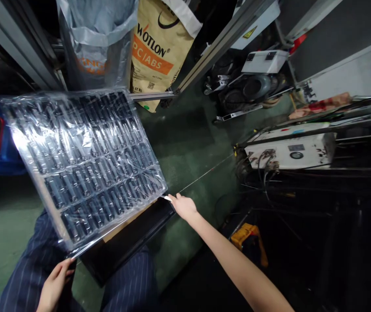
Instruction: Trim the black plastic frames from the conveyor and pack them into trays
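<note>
Left grip: from my remote feed, the left hand pinches thumb to fingers on clear film by the tray's near-left corner.
Right grip: the right hand pinches a pale film edge at the near-right corner.
Tray: the compartmented tray lies tilted under the film, above a black box; its support is hidden from me.
Why two corners: I judge this spread keeps the film taut.
Surfaces: film glossy and wrinkled; elongated dark parts in rows; floor smooth, green.
</note>
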Demonstrator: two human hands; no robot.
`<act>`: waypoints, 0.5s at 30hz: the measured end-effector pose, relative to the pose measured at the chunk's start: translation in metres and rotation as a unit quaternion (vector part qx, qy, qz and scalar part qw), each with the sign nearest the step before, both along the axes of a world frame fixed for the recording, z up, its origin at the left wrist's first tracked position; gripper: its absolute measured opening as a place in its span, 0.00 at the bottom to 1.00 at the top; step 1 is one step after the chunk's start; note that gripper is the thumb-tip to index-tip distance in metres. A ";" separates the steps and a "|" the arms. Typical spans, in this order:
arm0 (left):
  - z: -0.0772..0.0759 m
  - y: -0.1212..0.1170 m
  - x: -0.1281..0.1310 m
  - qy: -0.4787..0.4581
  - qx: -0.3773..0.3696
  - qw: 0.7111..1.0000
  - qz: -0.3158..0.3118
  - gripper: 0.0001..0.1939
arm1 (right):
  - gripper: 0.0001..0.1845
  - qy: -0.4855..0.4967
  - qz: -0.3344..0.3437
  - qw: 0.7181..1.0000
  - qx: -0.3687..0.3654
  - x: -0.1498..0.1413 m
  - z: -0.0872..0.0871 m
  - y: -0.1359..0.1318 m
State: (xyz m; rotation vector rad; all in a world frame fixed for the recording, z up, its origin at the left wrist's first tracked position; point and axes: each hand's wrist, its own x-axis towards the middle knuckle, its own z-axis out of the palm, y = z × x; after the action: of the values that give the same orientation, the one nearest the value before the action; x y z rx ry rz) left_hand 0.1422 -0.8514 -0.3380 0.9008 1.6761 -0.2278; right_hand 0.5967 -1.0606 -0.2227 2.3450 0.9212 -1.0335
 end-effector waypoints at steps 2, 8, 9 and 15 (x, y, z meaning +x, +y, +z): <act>-0.001 0.000 0.000 0.001 0.000 1.000 0.002 0.27 | 0.21 -0.002 0.003 1.000 -0.003 0.010 0.002 -0.003; -0.011 -0.001 -0.003 0.008 0.005 1.000 -0.005 0.24 | 0.21 -0.010 -0.016 1.000 -0.008 0.025 0.003 -0.004; -0.013 -0.001 -0.004 0.013 0.006 1.000 -0.010 0.23 | 0.20 -0.011 -0.023 1.000 -0.005 0.026 0.004 -0.003; -0.027 0.002 -0.016 0.037 0.024 0.997 -0.067 0.24 | 0.18 -0.050 -0.118 0.992 0.020 0.052 0.023 -0.019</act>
State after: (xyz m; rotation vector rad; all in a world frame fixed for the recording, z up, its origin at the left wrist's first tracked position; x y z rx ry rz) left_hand 0.1257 -0.8499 -0.3655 1.0536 1.6964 -0.3177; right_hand 0.6489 -1.0800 -0.2001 2.5604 0.6448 -0.9812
